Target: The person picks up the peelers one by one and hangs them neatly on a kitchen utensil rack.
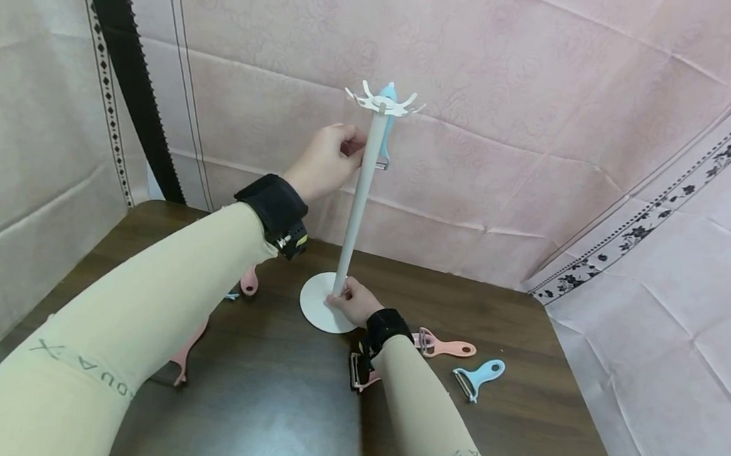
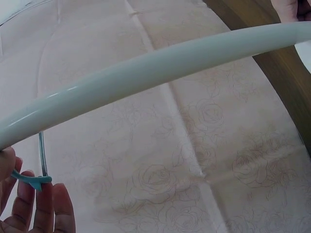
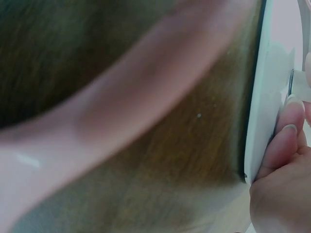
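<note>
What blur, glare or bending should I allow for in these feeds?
Head: whitish glare on the near part of the table; left wrist: the pole looks bowed, likely lens distortion, since the head view shows it straight; right wrist: the close pink peeler is badly blurred.

we are looking at a white, hook-topped stand standing on its round base — and a light-blue peeler, blade end down, partly behind it.

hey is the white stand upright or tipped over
Upright: the stand has its round base down on the table, and its pole rises to the hooks on top.
</note>
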### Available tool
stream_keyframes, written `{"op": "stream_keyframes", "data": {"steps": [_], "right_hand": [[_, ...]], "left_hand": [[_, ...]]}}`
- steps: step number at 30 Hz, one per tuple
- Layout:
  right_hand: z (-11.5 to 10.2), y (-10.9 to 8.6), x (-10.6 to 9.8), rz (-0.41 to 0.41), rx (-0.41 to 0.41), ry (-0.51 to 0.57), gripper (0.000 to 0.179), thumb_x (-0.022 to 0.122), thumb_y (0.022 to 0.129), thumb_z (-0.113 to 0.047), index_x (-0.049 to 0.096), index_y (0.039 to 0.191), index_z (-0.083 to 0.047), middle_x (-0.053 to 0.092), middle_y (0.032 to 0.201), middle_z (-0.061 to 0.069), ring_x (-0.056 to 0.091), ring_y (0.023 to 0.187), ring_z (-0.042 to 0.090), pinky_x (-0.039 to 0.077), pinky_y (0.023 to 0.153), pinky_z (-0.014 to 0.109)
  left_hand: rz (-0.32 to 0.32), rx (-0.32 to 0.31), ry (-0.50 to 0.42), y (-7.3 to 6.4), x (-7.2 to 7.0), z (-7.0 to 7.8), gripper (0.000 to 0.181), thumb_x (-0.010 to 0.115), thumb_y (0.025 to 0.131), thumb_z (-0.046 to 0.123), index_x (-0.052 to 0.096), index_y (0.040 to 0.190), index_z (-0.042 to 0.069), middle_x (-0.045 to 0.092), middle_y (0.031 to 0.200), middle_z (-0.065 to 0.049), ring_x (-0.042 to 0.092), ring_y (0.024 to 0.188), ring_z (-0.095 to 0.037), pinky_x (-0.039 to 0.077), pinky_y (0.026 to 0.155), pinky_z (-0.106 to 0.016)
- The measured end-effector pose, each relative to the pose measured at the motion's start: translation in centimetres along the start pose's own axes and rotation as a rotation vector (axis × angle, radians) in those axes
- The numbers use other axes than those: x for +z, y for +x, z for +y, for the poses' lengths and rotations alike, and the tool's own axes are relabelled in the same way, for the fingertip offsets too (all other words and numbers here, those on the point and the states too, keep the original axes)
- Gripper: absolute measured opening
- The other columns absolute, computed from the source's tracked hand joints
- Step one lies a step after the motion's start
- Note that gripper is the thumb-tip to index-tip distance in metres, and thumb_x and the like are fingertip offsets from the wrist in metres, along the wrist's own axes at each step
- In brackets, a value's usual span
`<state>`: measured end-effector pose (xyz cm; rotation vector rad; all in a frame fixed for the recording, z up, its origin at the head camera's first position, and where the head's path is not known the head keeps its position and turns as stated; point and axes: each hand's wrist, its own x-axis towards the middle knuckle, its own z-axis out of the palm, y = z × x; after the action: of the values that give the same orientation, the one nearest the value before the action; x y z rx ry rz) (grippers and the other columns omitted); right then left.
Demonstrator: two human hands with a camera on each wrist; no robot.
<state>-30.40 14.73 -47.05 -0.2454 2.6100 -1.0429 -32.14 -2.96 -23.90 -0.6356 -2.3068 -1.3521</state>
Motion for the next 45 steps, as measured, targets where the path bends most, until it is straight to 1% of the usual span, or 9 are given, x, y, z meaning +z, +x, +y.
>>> {"op": "stream_keyframes", "data": {"steps": [7, 13, 18, 21, 27, 30, 34, 41, 45], "right_hand": [[0.2, -0.3, 0.1, 0.005, 0.003, 0.000, 0.026, 0.066, 0.093, -0.034, 0.054, 0.102, -0.012, 0.050, 0.083, 0.004, 0.051, 0.082, 0.022, 0.040, 0.071, 0.034], [0.2, -0.5, 0.2, -0.001, 0.005, 0.005, 0.026, 0.065, 0.093, -0.034, 0.053, 0.104, -0.013, 0.051, 0.084, 0.004, 0.051, 0.083, 0.022, 0.040, 0.073, 0.034], [-0.2, -1.0, 0.1, 0.009, -0.010, -0.002, 0.025, 0.065, 0.094, -0.033, 0.052, 0.099, -0.012, 0.050, 0.083, 0.004, 0.050, 0.081, 0.021, 0.040, 0.071, 0.033], [-0.3, -1.1, 0.1, 0.012, -0.014, -0.006, 0.025, 0.065, 0.094, -0.033, 0.052, 0.098, -0.012, 0.050, 0.082, 0.003, 0.050, 0.080, 0.020, 0.040, 0.071, 0.031], [0.0, -0.7, 0.3, 0.013, -0.017, 0.006, 0.024, 0.066, 0.093, -0.031, 0.053, 0.100, -0.011, 0.051, 0.082, 0.004, 0.051, 0.081, 0.021, 0.041, 0.072, 0.033], [0.4, -0.2, 0.3, 0.015, -0.014, 0.004, 0.024, 0.066, 0.093, -0.031, 0.053, 0.100, -0.012, 0.052, 0.083, 0.003, 0.052, 0.082, 0.020, 0.042, 0.072, 0.033], [0.4, -0.1, 0.3, 0.017, -0.021, 0.008, 0.024, 0.068, 0.092, -0.029, 0.053, 0.099, -0.011, 0.053, 0.084, 0.004, 0.053, 0.082, 0.020, 0.043, 0.072, 0.033], [0.1, -0.2, 0.1, 0.010, -0.010, 0.006, 0.025, 0.067, 0.092, -0.030, 0.054, 0.103, -0.012, 0.052, 0.084, 0.004, 0.052, 0.082, 0.021, 0.043, 0.072, 0.033], [0.1, -0.1, 0.0, 0.012, -0.012, 0.012, 0.026, 0.068, 0.092, -0.030, 0.055, 0.106, -0.013, 0.053, 0.085, 0.005, 0.053, 0.083, 0.022, 0.043, 0.073, 0.034]], "left_hand": [[0.004, 0.005, 0.065, -0.2, 0.9, 0.8, 0.020, 0.058, 0.096, 0.012, 0.067, 0.109, -0.001, 0.060, 0.100, -0.010, 0.054, 0.092, -0.021, 0.045, 0.081, -0.031], [0.007, -0.005, 0.053, -0.3, 1.2, 1.0, 0.020, 0.059, 0.096, 0.013, 0.067, 0.111, 0.001, 0.059, 0.099, -0.008, 0.054, 0.093, -0.019, 0.045, 0.081, -0.029], [-0.036, 0.014, 0.009, -0.8, 0.6, -0.1, 0.022, 0.060, 0.097, 0.016, 0.066, 0.112, 0.002, 0.058, 0.102, -0.008, 0.056, 0.094, -0.019, 0.047, 0.083, -0.030], [-0.080, 0.011, 0.044, -1.5, -0.1, -1.7, 0.024, 0.061, 0.096, 0.018, 0.064, 0.113, 0.001, 0.057, 0.104, -0.010, 0.056, 0.096, -0.021, 0.047, 0.084, -0.032], [-0.229, -0.034, 0.217, -4.3, -1.5, -6.4, 0.033, 0.063, 0.094, 0.018, 0.059, 0.121, -0.001, 0.058, 0.113, -0.015, 0.056, 0.100, -0.027, 0.046, 0.089, -0.041], [-0.329, -0.010, 0.450, -6.4, -1.9, -9.2, 0.038, 0.064, 0.093, 0.018, 0.056, 0.126, 0.000, 0.056, 0.117, -0.016, 0.058, 0.102, -0.028, 0.048, 0.086, -0.043], [-0.446, 0.098, 0.736, -8.7, -2.3, -12.7, 0.043, 0.070, 0.088, 0.013, 0.055, 0.127, 0.003, 0.054, 0.114, -0.015, 0.059, 0.098, -0.029, 0.051, 0.079, -0.043], [-0.574, 0.299, 0.914, -11.2, -2.6, -15.9, 0.041, 0.074, 0.079, -0.002, 0.062, 0.118, 0.003, 0.058, 0.110, -0.017, 0.061, 0.095, -0.032, 0.052, 0.077, -0.043], [-0.653, 0.288, 0.987, -12.1, -2.4, -16.8, 0.045, 0.075, 0.076, -0.009, 0.064, 0.118, 0.005, 0.059, 0.115, -0.017, 0.060, 0.101, -0.033, 0.051, 0.081, -0.045]]}}
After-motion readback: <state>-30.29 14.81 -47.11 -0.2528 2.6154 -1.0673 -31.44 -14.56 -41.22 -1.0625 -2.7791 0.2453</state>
